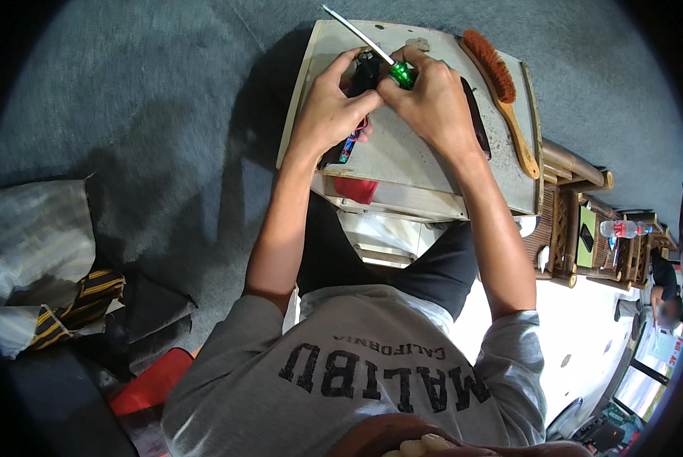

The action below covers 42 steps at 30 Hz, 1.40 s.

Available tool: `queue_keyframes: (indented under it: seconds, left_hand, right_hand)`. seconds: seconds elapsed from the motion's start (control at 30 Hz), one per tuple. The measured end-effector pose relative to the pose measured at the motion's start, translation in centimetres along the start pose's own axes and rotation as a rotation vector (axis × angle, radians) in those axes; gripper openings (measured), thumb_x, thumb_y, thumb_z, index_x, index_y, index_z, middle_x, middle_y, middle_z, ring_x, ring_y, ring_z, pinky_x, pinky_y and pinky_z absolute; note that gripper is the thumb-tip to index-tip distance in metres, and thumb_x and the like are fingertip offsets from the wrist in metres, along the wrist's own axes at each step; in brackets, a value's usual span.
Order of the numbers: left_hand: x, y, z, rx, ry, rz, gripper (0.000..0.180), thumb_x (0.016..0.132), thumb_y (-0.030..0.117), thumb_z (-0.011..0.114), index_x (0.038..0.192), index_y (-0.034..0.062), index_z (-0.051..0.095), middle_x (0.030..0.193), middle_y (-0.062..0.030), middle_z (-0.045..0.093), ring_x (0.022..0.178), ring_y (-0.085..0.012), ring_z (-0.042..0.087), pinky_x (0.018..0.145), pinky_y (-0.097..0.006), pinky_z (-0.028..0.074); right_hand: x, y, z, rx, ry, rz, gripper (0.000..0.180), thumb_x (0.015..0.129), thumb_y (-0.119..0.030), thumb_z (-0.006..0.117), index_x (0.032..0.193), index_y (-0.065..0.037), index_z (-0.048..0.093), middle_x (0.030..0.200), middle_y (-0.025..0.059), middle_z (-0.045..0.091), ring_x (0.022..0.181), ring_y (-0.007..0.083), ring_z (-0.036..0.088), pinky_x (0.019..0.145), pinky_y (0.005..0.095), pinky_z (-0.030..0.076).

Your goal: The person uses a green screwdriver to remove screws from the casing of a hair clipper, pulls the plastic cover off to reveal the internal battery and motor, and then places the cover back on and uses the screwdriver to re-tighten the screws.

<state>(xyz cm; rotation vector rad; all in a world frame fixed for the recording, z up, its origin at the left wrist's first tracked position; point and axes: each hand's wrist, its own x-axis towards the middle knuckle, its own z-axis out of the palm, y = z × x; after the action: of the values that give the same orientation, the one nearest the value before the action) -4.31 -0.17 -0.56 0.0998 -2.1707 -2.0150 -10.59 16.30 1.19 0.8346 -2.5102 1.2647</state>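
My left hand is closed around a black device over the small pale table. Below that hand, an opened part with a circuit board and coloured wires shows; whether it belongs to the same device I cannot tell. A screwdriver with a green handle is gripped in my right hand, its long metal shaft pointing up and left, away from the device. The fingertips of both hands nearly meet at the device. Beside my right wrist lies a dark, flat, curved piece, partly hidden by the hand.
A brush with reddish bristles and a wooden handle lies along the table's right side. Something red hangs below the near edge. Bamboo furniture at right bears a phone and a plastic bottle. Sheets and fabric lie at left.
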Motion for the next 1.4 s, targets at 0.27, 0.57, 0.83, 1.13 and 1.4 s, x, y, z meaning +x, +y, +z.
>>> queue_keyframes:
  seconds: [0.27,0.57,0.83,1.13,1.4]
  left_hand:
    - [0.1,-0.2,-0.1,-0.018,-0.026,0.007,0.072,0.093,0.005,0.075,0.157,-0.0023,0.045,0.090,-0.0070,0.070,0.055,-0.0126,0.064,0.046,-0.030,0.053]
    - [0.1,0.0,-0.1,-0.019,-0.020,-0.020,0.068,0.089,0.003,0.072,0.153,0.0002,0.050,0.085,-0.0071,0.070,0.053,-0.0131,0.064,0.046,-0.030,0.051]
    - [0.2,-0.2,0.0,-0.003,0.016,-0.018,0.069,0.089,0.004,0.074,0.153,-0.0014,0.050,0.087,-0.0082,0.071,0.053,-0.0134,0.065,0.045,-0.030,0.052]
    - [0.3,-0.6,0.0,-0.027,-0.017,0.022,0.066,0.091,0.006,0.077,0.151,-0.0014,0.052,0.090,-0.0084,0.072,0.054,-0.0130,0.066,0.044,-0.030,0.052]
    - [0.1,0.1,0.0,-0.018,-0.001,-0.014,0.063,0.091,0.006,0.077,0.149,0.0016,0.055,0.087,-0.0077,0.072,0.054,-0.0130,0.066,0.044,-0.030,0.053]
  right_hand:
    - [-0.3,-0.1,-0.3,0.044,-0.032,0.042,0.030,0.087,-0.026,0.078,0.103,-0.001,0.077,0.073,0.0218,0.073,0.079,0.0422,0.076,0.075,0.0482,0.060]
    - [0.5,-0.5,-0.7,0.050,-0.075,0.053,0.030,0.083,-0.025,0.074,0.099,0.001,0.077,0.074,0.0236,0.073,0.080,0.0440,0.076,0.078,0.0495,0.061]
    - [0.1,-0.4,-0.8,-0.057,-0.052,-0.011,0.035,0.085,-0.026,0.078,0.110,-0.001,0.077,0.077,0.0224,0.075,0.082,0.0424,0.077,0.078,0.0497,0.062]
    - [0.6,0.3,-0.5,-0.003,-0.057,-0.034,0.034,0.084,-0.027,0.079,0.105,-0.001,0.079,0.080,0.0216,0.076,0.083,0.0418,0.077,0.080,0.0497,0.062]
    - [1.0,0.3,-0.3,0.055,-0.068,-0.036,0.034,0.083,-0.027,0.079,0.099,0.003,0.079,0.076,0.0259,0.073,0.080,0.0438,0.076,0.078,0.0493,0.061]
